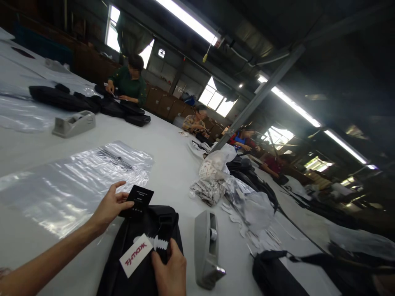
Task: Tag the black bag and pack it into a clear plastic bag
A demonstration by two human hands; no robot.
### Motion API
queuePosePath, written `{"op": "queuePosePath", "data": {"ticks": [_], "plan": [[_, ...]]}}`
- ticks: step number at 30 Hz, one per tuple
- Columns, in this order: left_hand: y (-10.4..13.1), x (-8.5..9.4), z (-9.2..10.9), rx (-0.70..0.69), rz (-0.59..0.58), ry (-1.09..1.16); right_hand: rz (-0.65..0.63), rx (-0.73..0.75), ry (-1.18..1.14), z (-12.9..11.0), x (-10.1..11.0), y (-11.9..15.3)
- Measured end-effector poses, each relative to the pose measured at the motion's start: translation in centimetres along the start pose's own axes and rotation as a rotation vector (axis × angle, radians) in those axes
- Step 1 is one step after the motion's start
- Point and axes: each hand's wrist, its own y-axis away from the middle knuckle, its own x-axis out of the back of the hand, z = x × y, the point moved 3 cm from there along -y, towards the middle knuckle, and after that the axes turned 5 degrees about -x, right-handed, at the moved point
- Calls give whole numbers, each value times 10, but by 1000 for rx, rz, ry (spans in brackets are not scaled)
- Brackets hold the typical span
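The left hand [110, 206] had its thumb and fingertips clamped on a black card [141, 196], just above the top end of the black bag [126, 263]. The right hand [173, 269] was at the bag's strap, thumb and forefinger bent close together beside a white strip [159, 243]; whether they pinched it could not be told. The bag lay near the table's [173, 164] near side, a white tag [136, 255] with red print slanting across it. The loose tag could have snagged or creased if the right hand had dragged across it, and the card could have bent or slipped, since only its lower corner was gripped. A quick swing of the right hand outward could have struck the tape dispenser [206, 250], upright just beside the bag, its cutter end toward the near side. Left of the bag, clear plastic [77, 185] reached almost to the left forearm, and a sleeve or wrist could have pulled it askew. Bare table ran from the bag toward the far edge, between that plastic and the heap of wrap [249, 201]; a 2nd dispenser [75, 123] and black bags [108, 105] stood farther left.
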Motion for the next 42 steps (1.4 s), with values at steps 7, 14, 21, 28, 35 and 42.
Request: {"op": "queuePosePath", "data": {"ticks": [7, 14, 21, 28, 35, 42], "plan": [[36, 16, 22, -332, -271, -491, -254, -317, -666, -4, -3, -5], [88, 20, -18, -343, -654, -713, -286, -425, -811, -18, -13, 0], [72, 11, -2, 70, -440, -244, -252, -360, -636, -4, -14, -11], [49, -31, 7, 12, -335, -568, -312, -235, -492, -1, -8, -14], [60, -50, 16, -201, -543, -949, -314, -224, -462, -8, -11, -14], [48, -51, 20, 17, -568, -381, -242, -210, -499, 7, -14, -18]]}}
